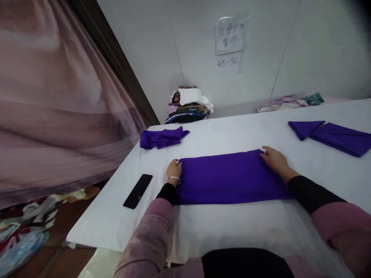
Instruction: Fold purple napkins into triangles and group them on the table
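A purple cloth [228,179] lies flat on the white table as a wide rectangle, its long sides running left to right. My left hand [174,170], with a bracelet at the wrist, pinches its far left corner. At the far right corner, my right hand [274,159] grips the edge between thumb and fingers. The cloth looks folded in layers, though how many I cannot tell. Part of its right end is hidden under my right wrist and sleeve.
A crumpled purple cloth [162,138] and a black phone [138,191] lie left on the white table [232,135]. Folded purple cloths [342,137] rest at the right. Behind the far edge sits a pile of clothes [188,106]. A pinkish curtain [58,96] hangs left.
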`<state>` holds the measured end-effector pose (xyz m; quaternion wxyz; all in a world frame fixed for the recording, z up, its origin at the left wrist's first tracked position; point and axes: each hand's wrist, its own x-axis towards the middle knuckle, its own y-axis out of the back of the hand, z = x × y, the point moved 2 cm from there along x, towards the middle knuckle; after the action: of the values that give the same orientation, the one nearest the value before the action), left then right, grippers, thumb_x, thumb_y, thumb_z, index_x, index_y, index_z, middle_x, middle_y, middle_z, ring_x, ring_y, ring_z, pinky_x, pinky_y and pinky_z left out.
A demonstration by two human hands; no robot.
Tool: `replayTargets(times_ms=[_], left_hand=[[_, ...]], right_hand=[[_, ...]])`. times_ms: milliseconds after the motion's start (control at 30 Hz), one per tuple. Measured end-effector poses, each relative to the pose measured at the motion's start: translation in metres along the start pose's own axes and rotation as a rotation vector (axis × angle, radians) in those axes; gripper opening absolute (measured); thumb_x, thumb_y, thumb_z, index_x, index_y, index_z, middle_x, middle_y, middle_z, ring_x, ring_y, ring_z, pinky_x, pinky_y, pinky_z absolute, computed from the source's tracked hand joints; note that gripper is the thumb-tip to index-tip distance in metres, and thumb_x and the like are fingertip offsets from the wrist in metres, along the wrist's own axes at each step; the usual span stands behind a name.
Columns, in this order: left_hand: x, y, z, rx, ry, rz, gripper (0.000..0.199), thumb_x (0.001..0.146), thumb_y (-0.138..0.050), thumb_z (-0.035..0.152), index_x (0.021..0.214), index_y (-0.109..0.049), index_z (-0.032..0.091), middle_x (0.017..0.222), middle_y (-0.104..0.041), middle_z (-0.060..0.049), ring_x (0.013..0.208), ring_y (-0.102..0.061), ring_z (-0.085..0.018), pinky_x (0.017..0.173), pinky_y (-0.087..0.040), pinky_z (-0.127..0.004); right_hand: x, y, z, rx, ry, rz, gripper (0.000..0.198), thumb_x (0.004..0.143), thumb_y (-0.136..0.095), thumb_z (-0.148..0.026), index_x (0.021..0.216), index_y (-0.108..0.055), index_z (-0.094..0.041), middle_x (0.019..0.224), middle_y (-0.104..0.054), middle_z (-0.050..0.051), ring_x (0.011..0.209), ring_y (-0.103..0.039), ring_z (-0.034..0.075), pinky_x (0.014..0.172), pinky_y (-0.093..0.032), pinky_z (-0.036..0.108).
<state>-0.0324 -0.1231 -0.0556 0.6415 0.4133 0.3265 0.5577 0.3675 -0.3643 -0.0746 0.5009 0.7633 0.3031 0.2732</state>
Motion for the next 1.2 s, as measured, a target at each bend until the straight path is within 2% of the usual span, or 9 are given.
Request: replayTargets(times_ms=[100, 200, 333, 433, 533, 633, 733, 867, 1200], left_hand=[[-0.001, 0.008, -0.001, -0.026, -0.022, 0.025, 0.041, 0.085, -0.05, 0.036, 0.12, -0.053, 0.014, 0.105, -0.065, -0.011, 0.094, -0.061, -0.024, 0.08, -0.045, -0.033], [-0.011, 0.016, -0.002, -0.049, -0.091, 0.033, 0.04, 0.085, -0.051, 0.034, 0.119, -0.054, 0.013, 0.114, -0.06, -0.012, 0.092, -0.061, -0.021, 0.083, -0.046, -0.032], [-0.041, 0.016, 0.003, -0.086, -0.388, 0.05, 0.035, 0.082, -0.053, 0.029, 0.113, -0.057, 0.014, 0.113, -0.06, -0.012, 0.104, -0.057, -0.022, 0.093, -0.045, -0.035], [-0.075, 0.009, 0.008, -0.074, -0.615, 0.008, 0.035, 0.084, -0.053, 0.031, 0.115, -0.056, 0.016, 0.12, -0.058, -0.012, 0.115, -0.052, -0.023, 0.102, -0.039, -0.039], [-0.107, 0.001, 0.01, -0.011, -0.734, -0.057, 0.039, 0.085, -0.054, 0.035, 0.12, -0.054, 0.019, 0.131, -0.052, -0.011, 0.123, -0.046, -0.024, 0.105, -0.036, -0.042], [-0.126, -0.004, 0.009, 0.054, -0.756, -0.081, 0.041, 0.084, -0.055, 0.035, 0.123, -0.052, 0.021, 0.135, -0.048, -0.01, 0.128, -0.04, -0.026, 0.107, -0.032, -0.046], [-0.132, -0.01, 0.004, 0.088, -0.732, -0.115, 0.041, 0.085, -0.053, 0.034, 0.125, -0.051, 0.021, 0.137, -0.047, -0.01, 0.13, -0.038, -0.026, 0.108, -0.031, -0.047], [-0.133, -0.013, 0.0, 0.098, -0.713, -0.138, 0.041, 0.086, -0.051, 0.034, 0.125, -0.051, 0.02, 0.138, -0.046, -0.011, 0.131, -0.037, -0.026, 0.109, -0.03, -0.047], [-0.131, -0.015, -0.004, 0.093, -0.668, -0.102, 0.042, 0.087, -0.051, 0.037, 0.125, -0.051, 0.021, 0.138, -0.046, -0.011, 0.132, -0.036, -0.027, 0.109, -0.028, -0.05]], right_hand=[[-0.003, 0.001, 0.003, 0.003, 0.023, 0.037, 0.042, 0.083, -0.045, -0.03, 0.122, -0.053, -0.014, 0.094, -0.066, 0.008, 0.086, -0.059, 0.022, 0.071, -0.043, 0.031], [-0.01, 0.002, 0.003, 0.042, 0.066, 0.072, 0.042, 0.082, -0.046, -0.028, 0.122, -0.053, -0.015, 0.102, -0.064, 0.008, 0.09, -0.058, 0.022, 0.077, -0.044, 0.031], [-0.016, 0.004, -0.003, 0.082, 0.07, 0.044, 0.043, 0.082, -0.048, -0.03, 0.123, -0.053, -0.017, 0.105, -0.065, 0.008, 0.09, -0.059, 0.021, 0.08, -0.044, 0.032], [-0.014, 0.005, -0.004, 0.047, 0.02, 0.014, 0.043, 0.083, -0.047, -0.029, 0.123, -0.052, -0.014, 0.103, -0.065, 0.01, 0.092, -0.059, 0.023, 0.08, -0.044, 0.033], [-0.007, 0.005, -0.002, 0.03, -0.007, -0.005, 0.045, 0.083, -0.048, -0.028, 0.125, -0.051, -0.014, 0.102, -0.066, 0.01, 0.095, -0.059, 0.024, 0.08, -0.044, 0.033], [0.003, 0.004, -0.004, 0.033, -0.028, -0.009, 0.047, 0.082, -0.049, -0.029, 0.127, -0.05, -0.015, 0.101, -0.067, 0.01, 0.094, -0.06, 0.023, 0.078, -0.044, 0.033], [0.011, 0.002, -0.007, 0.034, -0.053, -0.01, 0.048, 0.081, -0.049, -0.028, 0.127, -0.049, -0.014, 0.103, -0.067, 0.01, 0.096, -0.059, 0.024, 0.077, -0.044, 0.032], [0.014, 0.001, -0.009, 0.049, -0.074, -0.024, 0.048, 0.08, -0.048, -0.025, 0.127, -0.05, -0.015, 0.102, -0.068, 0.009, 0.095, -0.06, 0.023, 0.074, -0.044, 0.031], [0.008, 0.006, -0.003, 0.056, -0.09, -0.036, 0.049, 0.078, -0.046, -0.021, 0.127, -0.051, -0.018, 0.097, -0.069, 0.006, 0.09, -0.062, 0.022, 0.069, -0.044, 0.029]])
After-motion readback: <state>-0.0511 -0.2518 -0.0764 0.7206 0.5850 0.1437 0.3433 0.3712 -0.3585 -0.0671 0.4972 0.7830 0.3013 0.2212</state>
